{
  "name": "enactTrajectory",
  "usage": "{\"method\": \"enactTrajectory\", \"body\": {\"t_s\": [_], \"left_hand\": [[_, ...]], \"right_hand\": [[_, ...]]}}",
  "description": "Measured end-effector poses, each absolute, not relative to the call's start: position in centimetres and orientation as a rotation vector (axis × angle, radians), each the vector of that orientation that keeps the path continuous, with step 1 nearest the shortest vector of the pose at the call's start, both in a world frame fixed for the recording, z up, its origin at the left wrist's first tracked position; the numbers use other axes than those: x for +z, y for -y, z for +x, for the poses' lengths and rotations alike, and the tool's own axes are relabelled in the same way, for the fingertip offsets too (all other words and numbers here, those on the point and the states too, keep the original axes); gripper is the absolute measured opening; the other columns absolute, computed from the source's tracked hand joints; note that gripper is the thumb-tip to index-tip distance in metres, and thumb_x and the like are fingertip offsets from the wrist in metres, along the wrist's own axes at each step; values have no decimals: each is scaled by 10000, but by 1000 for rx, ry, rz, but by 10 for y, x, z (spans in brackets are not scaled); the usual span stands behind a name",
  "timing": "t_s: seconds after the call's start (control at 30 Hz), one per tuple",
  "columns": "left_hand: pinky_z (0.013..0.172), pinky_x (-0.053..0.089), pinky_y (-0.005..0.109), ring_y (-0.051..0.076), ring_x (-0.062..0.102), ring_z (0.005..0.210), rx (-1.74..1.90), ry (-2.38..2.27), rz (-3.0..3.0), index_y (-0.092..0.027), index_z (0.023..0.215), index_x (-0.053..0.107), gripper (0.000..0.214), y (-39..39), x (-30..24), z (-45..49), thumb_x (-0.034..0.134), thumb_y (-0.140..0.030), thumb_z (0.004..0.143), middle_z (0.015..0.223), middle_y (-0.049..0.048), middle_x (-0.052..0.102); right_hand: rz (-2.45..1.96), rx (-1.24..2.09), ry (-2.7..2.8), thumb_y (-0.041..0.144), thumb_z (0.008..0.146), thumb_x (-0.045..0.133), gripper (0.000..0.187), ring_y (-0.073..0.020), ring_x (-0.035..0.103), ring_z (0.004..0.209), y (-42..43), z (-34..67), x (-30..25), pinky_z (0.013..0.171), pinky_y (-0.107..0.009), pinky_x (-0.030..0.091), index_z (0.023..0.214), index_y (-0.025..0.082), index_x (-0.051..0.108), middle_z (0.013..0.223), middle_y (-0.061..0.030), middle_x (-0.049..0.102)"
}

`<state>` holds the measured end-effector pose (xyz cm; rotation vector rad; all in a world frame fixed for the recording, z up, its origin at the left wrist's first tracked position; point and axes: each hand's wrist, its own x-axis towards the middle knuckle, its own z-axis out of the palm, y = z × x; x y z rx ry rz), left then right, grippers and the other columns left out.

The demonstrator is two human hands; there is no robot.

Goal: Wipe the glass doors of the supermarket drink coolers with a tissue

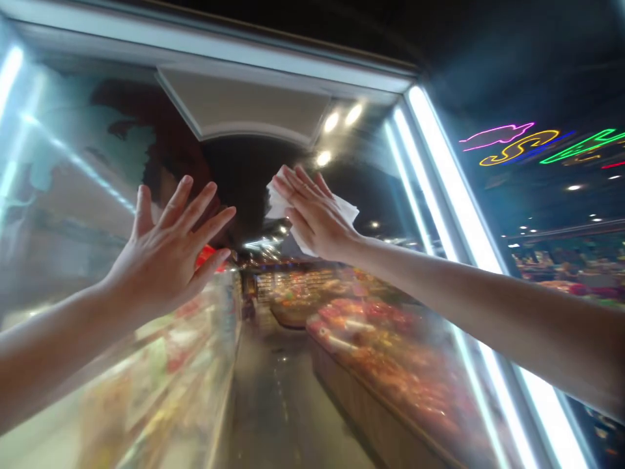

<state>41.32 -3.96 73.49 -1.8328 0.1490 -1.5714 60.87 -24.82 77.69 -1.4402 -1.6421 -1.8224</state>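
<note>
left hand [166,251] left of right hand [317,215], cloth [283,205] under right hand, on glass [73,195]

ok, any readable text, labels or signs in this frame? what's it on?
None legible.
Neon signs, upper right: coloured squiggles, motion-blurred, unreadable.
Red tag behind the left hand: too blurred.
White paper cloth under the right hand on the glass door: no print.

2 bare, sleeveless forearms, no rings
</note>
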Motion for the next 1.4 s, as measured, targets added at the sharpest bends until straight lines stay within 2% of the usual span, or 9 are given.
{"method": "enactTrajectory", "body": {"t_s": [0.13, 0.3, 0.43, 0.6, 0.77, 0.97, 1.17, 1.3, 1.4], "left_hand": [[1193, 49, 759, 394, 144, 1583, -1574, -111, -1861, -269, 1560, 377, 599, 28, 729, 402, 382, -559, 1035, 1688, 131, 286], [1207, 89, 759, 371, 153, 1589, -1597, -55, -1878, -290, 1558, 386, 568, 20, 709, 394, 386, -520, 1039, 1693, 115, 281], [1207, 127, 765, 373, 148, 1589, -1577, -65, -1907, -286, 1570, 368, 582, 17, 686, 389, 370, -519, 1037, 1692, 115, 284], [1204, 103, 778, 383, 162, 1585, -1586, -67, -1955, -272, 1558, 395, 578, 17, 659, 387, 375, -512, 1033, 1678, 128, 313], [1232, 53, 739, 343, 105, 1600, -1623, -20, -2023, -291, 1596, 310, 608, 28, 621, 389, 386, -504, 1031, 1703, 114, 252], [1228, 3, 744, 348, 73, 1603, -1698, 39, -2136, -349, 1623, 201, 658, 43, 576, 394, 428, -485, 1020, 1722, 96, 189], [1200, -16, 787, 399, 9, 1597, -1682, 168, -2248, -361, 1635, 50, 806, 59, 533, 397, 525, -331, 985, 1737, 113, 84], [1183, -11, 813, 405, -9, 1597, -1770, 296, -2307, -384, 1633, 43, 815, 78, 503, 401, 525, -282, 984, 1740, 103, 71], [1185, 19, 816, 406, 0, 1597, -1799, 346, -2361, -394, 1632, 50, 823, 95, 468, 404, 527, -249, 977, 1743, 83, 29]], "right_hand": [[-1440, -1822, 1937, 286, 1061, 290, 568, -201, 151, 1601, 232, 592, 764, 1314, -540, 104, 1626, 228, 271, 1709, -39, 261], [-1429, -1801, 1642, 283, 1058, 322, 594, -238, 115, 1607, 220, 578, 738, 1303, -595, 103, 1642, 239, 220, 1713, -57, 244], [-1480, -1790, 1942, 246, 1064, 324, 587, -184, 123, 1605, 213, 564, 710, 1322, -527, 117, 1640, 216, 214, 1704, -41, 272], [-1500, -1754, 1575, 241, 1054, 341, 593, -228, 107, 1607, 205, 556, 687, 1320, -564, 88, 1633, 166, 239, 1704, -83, 253], [-1568, -1676, 1917, 241, 1065, 367, 608, -161, 104, 1603, 208, 548, 633, 1333, -483, 105, 1644, 199, 186, 1692, -31, 286], [-1627, -1628, 1485, 235, 1042, 371, 658, -229, 55, 1608, 218, 555, 606, 1318, -564, 91, 1655, 182, 138, 1709, -77, 216], [-1755, -1549, 1650, 228, 1025, 394, 658, -195, 73, 1608, 214, 543, 561, 1324, -524, 79, 1648, 179, 185, 1695, -46, 269], [-1746, -1528, 1443, 234, 1014, 394, 666, -244, 66, 1608, 214, 537, 545, 1312, -569, 101, 1644, 143, 200, 1704, -93, 229], [-1714, -1538, 1471, 208, 986, 408, 667, -231, 99, 1605, 217, 534, 501, 1323, -520, 63, 1630, 130, 254, 1679, -68, 309]]}}
